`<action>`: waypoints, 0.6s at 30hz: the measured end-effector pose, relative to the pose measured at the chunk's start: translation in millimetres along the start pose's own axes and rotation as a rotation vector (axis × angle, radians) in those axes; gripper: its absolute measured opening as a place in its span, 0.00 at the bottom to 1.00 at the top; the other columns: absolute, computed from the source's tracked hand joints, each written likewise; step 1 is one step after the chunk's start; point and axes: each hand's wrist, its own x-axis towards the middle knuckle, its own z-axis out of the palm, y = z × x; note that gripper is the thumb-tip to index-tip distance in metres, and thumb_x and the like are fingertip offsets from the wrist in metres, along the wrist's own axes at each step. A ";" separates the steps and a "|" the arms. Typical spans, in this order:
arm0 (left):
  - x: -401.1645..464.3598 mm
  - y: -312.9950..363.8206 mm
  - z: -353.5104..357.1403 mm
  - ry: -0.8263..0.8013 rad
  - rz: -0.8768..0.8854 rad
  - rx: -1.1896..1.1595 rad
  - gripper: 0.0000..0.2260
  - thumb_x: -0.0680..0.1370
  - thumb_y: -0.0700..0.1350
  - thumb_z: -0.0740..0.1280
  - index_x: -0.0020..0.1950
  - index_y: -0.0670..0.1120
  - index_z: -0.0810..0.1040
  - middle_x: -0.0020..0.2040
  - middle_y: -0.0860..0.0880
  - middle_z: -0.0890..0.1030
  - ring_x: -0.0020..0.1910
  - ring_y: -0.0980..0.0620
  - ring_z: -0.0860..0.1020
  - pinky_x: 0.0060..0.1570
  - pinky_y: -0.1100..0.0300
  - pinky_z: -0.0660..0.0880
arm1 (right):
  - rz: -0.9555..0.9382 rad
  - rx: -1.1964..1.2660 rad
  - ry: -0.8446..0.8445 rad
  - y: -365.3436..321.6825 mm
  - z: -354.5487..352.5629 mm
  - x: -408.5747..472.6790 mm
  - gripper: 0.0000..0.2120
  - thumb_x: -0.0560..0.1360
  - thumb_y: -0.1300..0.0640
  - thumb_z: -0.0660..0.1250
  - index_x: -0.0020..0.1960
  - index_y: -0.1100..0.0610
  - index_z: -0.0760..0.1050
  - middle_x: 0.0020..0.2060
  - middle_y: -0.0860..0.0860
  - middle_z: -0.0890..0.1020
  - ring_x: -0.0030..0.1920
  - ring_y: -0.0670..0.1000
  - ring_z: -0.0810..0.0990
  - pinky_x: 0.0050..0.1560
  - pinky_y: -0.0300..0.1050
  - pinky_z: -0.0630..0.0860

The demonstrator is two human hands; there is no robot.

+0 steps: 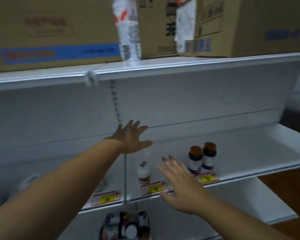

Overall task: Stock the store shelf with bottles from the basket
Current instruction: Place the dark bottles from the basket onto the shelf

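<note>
My left hand [131,138] is stretched out over the middle white shelf [249,153] with fingers spread, holding nothing. My right hand [178,181] is lower and nearer, fingers straight, over the shelf's front edge, empty. A small white bottle with a gold label [143,173] stands on the shelf between the hands. Two dark bottles with brown caps [202,159] stand side by side to the right. Below the shelf edge lie several bottles [128,224], dark and white; the basket itself cannot be made out.
Cardboard boxes [50,30] and a clear water bottle [128,32] fill the top shelf [180,68]. Red and yellow price tags [153,187] line the middle shelf's front rail. A lower shelf [249,201] juts out at the right, with wooden floor beyond.
</note>
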 end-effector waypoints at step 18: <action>-251.3 -133.6 149.5 -0.100 0.040 -0.281 0.27 0.77 0.58 0.60 0.75 0.56 0.59 0.75 0.52 0.65 0.72 0.52 0.65 0.69 0.59 0.61 | -0.104 0.104 -0.388 -149.9 143.7 2.5 0.34 0.74 0.43 0.60 0.75 0.45 0.50 0.77 0.45 0.48 0.75 0.45 0.40 0.74 0.46 0.48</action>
